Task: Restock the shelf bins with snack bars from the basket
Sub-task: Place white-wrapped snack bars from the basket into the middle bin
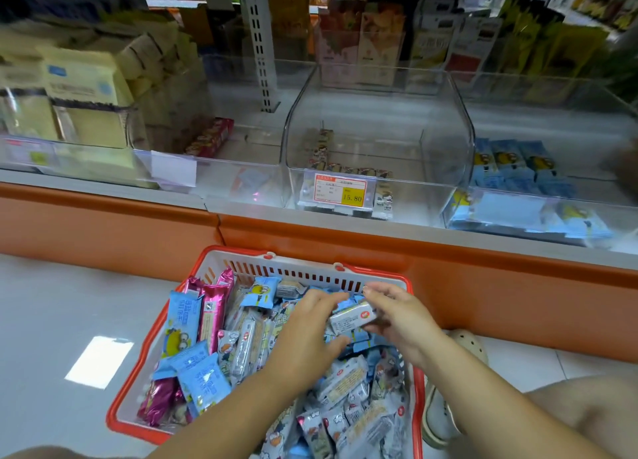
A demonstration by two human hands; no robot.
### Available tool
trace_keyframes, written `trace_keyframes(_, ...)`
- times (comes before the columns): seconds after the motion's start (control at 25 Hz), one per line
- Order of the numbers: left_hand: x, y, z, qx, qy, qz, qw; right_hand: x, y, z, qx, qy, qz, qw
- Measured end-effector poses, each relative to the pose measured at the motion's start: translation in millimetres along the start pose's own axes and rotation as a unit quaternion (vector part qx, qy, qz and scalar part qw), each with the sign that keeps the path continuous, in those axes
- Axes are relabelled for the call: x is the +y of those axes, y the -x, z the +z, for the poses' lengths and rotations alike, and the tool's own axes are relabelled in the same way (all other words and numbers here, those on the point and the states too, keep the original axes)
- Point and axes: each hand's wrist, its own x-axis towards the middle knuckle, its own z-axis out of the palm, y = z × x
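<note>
A red and white basket on the floor holds a heap of snack bars in blue, pink and silver wrappers. Both hands are over its far right corner. My right hand grips a silver-wrapped snack bar from the right. My left hand has its fingers on the bar's left end and on blue bars beneath. On the shelf above, a clear middle bin holds a few silver bars behind a price tag. The clear right bin holds blue bars, and pink bars lie in the left bin.
An orange shelf base runs between the basket and the bins. Boxed goods stand on the shelf behind and to the left. A white shoe is beside the basket's right rim, with a knee at the lower right. Grey floor lies to the left.
</note>
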Motion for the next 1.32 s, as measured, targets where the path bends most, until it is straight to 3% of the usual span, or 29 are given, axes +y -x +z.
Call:
trace_keyframes(0.08,0,4,-13,-0.019,0.154,-0.108,0.982,-7,3,1,-0.041,-0.018,-0.032,0.998)
trace_keyframes(0.16,-2,6,-25,-0.071,0.311,-0.188,0.929,-15,10,0,-0.076,-0.023,-0.052,0.995)
trace_keyframes(0.24,-4,8,-32,-0.084,0.399,-0.205,0.89,-23,16,2,-0.094,-0.027,-0.065,0.993)
trace_keyframes(0.4,1,11,-41,-0.014,0.434,-0.183,0.882,-33,34,11,-0.077,-0.056,-0.065,0.993)
trace_keyframes(0.52,16,7,-56,0.03,0.375,-0.133,0.917,-62,52,16,-0.065,0.057,-0.115,0.99)
trace_keyframes(0.64,41,-11,-97,0.072,0.271,-0.004,0.96,-141,64,13,-0.047,0.161,-0.25,0.954)
trace_keyframes(0.72,48,-28,-124,0.128,0.114,0.053,0.984,-208,62,4,0.009,0.225,-0.316,0.922)
trace_keyframes(0.8,45,-43,-142,0.179,-0.034,0.063,0.981,-265,51,-2,0.067,0.304,-0.335,0.889)
trace_keyframes(0.92,32,-65,-143,0.195,-0.138,0.036,0.97,-306,11,2,0.115,0.441,-0.266,0.849)
trace_keyframes(1.04,19,-80,-133,0.194,-0.204,0.017,0.959,-293,-36,13,0.117,0.632,-0.135,0.754)
trace_keyframes(1.08,14,-82,-129,0.194,-0.203,0.011,0.96,-283,-50,15,0.12,0.652,-0.1,0.742)
trace_keyframes(1.2,6,-83,-120,0.202,-0.197,0.023,0.959,-256,-76,7,0.103,0.557,0.001,0.824)
trace_keyframes(1.32,2,-84,-120,0.198,-0.203,0.036,0.958,-245,-80,3,0.075,0.537,0.041,0.839)
